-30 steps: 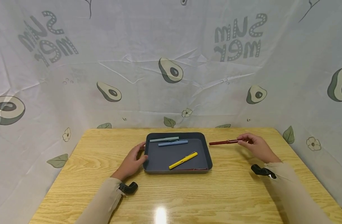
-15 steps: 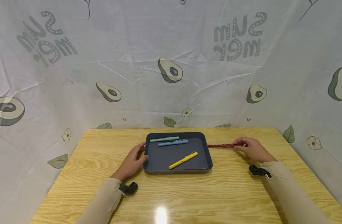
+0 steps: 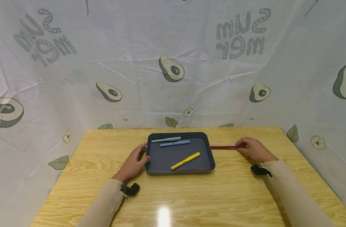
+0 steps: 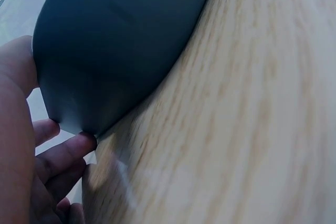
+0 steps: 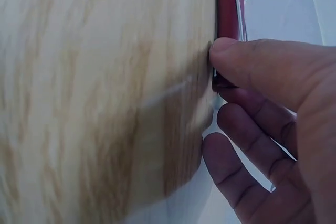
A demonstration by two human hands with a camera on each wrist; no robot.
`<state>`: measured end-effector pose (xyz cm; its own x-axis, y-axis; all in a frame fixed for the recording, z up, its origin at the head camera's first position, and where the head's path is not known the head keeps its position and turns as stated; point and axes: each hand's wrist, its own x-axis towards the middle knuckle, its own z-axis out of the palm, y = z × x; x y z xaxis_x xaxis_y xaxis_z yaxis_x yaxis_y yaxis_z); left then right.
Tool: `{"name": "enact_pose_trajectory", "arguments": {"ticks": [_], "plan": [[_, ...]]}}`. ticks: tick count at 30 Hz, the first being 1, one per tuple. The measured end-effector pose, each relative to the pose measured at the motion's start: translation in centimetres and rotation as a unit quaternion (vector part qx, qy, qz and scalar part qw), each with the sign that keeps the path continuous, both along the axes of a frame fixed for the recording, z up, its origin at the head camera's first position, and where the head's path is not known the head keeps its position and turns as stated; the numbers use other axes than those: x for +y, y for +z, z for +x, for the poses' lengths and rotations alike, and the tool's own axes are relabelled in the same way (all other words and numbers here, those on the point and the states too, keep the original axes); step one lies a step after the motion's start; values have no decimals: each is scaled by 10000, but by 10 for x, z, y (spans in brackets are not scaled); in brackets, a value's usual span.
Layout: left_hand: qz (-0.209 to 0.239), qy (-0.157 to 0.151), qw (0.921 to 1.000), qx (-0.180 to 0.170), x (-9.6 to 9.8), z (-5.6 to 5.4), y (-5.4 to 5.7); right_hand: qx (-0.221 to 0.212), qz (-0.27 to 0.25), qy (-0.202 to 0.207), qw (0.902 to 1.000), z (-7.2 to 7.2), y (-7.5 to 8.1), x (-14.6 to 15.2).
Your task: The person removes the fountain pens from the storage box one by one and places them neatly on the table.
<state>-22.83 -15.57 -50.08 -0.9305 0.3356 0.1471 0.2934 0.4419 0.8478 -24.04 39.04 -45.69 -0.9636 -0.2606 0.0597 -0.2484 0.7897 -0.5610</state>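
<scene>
A dark grey tray (image 3: 177, 157) sits on the wooden table. My left hand (image 3: 134, 164) holds its left side; in the left wrist view the thumb is at the upper edge and fingertips (image 4: 81, 142) touch the lower corner. Right of the tray, my right hand (image 3: 253, 149) pinches the clip end of a dark red pen (image 3: 221, 147) between thumb and fingers, low over the table. The pen's left end meets the tray's right wall in view. Inside the tray lie a green pen (image 3: 165, 139), a blue pen (image 3: 175, 143) and a yellow pen (image 3: 185, 161).
Another red pen (image 3: 196, 170) lies along the tray's near wall, partly hidden by it. The wooden table (image 3: 207, 201) extends in front and to both sides. A pale curtain (image 3: 138, 94) with avocado prints hangs behind the table's far edge.
My right hand has moved left and slightly down with the red pen, which now lies level with its tip against the tray. The left hand and tray have stayed put.
</scene>
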Motion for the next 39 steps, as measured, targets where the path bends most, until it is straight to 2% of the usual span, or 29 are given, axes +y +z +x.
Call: {"name": "enact_pose_trajectory", "arguments": {"ticks": [17, 26, 39], "plan": [[-36, -21, 10000, -46, 1, 2, 3, -72, 13, 183, 9998, 5, 8, 0], [-34, -7, 10000, -77, 1, 1, 3, -151, 31, 67, 9999, 8, 15, 3], [-96, 20, 10000, -10, 1, 1, 1, 338, -265, 50, 9991, 13, 28, -10]]}}
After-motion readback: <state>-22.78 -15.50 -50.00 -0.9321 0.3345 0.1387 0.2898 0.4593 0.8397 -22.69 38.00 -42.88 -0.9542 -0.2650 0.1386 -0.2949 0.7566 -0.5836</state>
